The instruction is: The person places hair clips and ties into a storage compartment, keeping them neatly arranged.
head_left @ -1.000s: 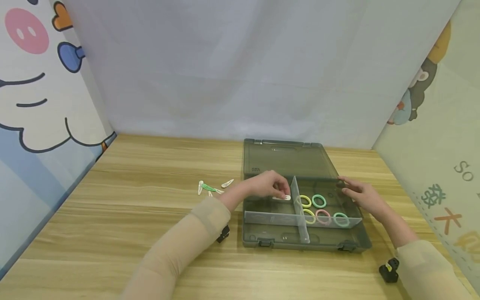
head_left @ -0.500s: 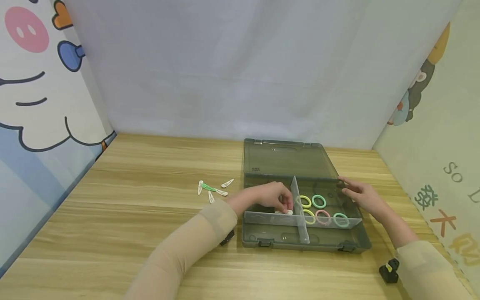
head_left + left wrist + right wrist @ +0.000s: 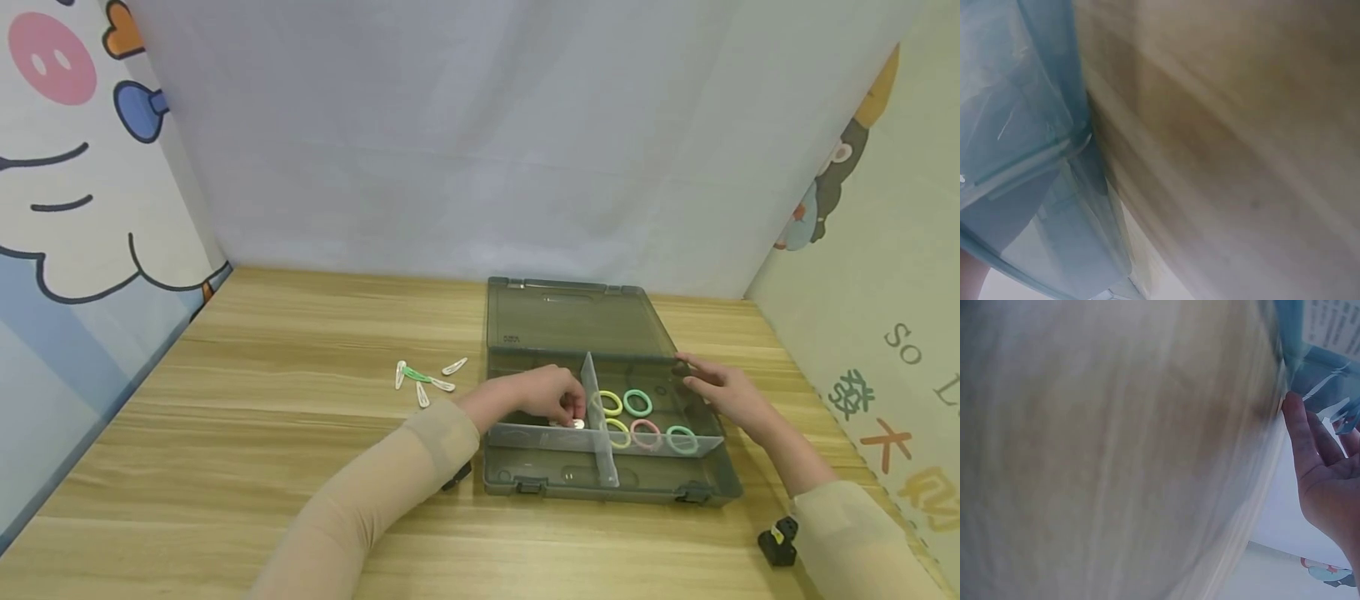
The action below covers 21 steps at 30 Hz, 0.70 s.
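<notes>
A grey see-through divided box (image 3: 615,497) lies with its lid (image 3: 570,321) folded back. My left hand (image 3: 551,394) reaches into its back left compartment and pinches a white snap hair clip (image 3: 577,424) low beside the lengthwise divider (image 3: 547,437); the fingers partly cover what lies there. My right hand (image 3: 726,393) touches the box's right edge, fingers extended; the right wrist view shows its fingertips against the box side (image 3: 1319,378). In the back right compartment lie several coloured rings, among them a teal ring (image 3: 649,403). The left wrist view mostly shows box wall (image 3: 1016,165) and tabletop.
Left of the box, a green snap clip (image 3: 416,374) and several white clips (image 3: 454,367) lie loose on the wooden table (image 3: 262,400). A cross divider (image 3: 592,383) stands between the back compartments. Black devices (image 3: 778,542) sit at both cuffs.
My left hand has moved with the white hair clip toward the front of the back left compartment, then stayed there over the last half second. The right hand has kept its place.
</notes>
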Tool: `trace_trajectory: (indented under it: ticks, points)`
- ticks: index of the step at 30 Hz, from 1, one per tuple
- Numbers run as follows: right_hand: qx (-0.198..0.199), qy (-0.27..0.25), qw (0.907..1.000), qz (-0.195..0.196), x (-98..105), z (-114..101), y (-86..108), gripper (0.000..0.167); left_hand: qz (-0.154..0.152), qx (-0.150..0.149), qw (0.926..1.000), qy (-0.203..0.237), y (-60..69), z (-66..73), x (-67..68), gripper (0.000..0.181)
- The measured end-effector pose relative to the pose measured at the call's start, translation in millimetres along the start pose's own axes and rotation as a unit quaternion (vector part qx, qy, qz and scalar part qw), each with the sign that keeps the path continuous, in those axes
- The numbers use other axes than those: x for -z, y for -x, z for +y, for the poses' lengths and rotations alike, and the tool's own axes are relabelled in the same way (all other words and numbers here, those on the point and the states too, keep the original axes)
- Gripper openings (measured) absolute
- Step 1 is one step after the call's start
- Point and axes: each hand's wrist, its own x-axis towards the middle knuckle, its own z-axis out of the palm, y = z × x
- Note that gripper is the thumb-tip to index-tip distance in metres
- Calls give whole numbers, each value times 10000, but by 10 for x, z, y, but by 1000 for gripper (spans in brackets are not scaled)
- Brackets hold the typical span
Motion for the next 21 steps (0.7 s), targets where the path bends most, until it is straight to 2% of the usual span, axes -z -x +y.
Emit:
trace_trajectory:
  ticks: [5, 9, 16, 21]
  points:
    - [8, -4, 10000, -14, -7, -21, -8, 55, 136, -99, 9998, 105, -12, -46, 23, 8]
    - [-8, -29, 10000, -48, -6, -23, -9, 56, 280, -229, 9992, 167, 28, -69, 82, 13]
    - [24, -10, 10000, -28, -2, -27, 4, 56, 414, -341, 9980, 341, 220, -24, 280, 20]
    - [31, -1, 10000, -33, 1, -35, 24, 55, 485, -349, 9973, 428, 357, -41, 394, 22]
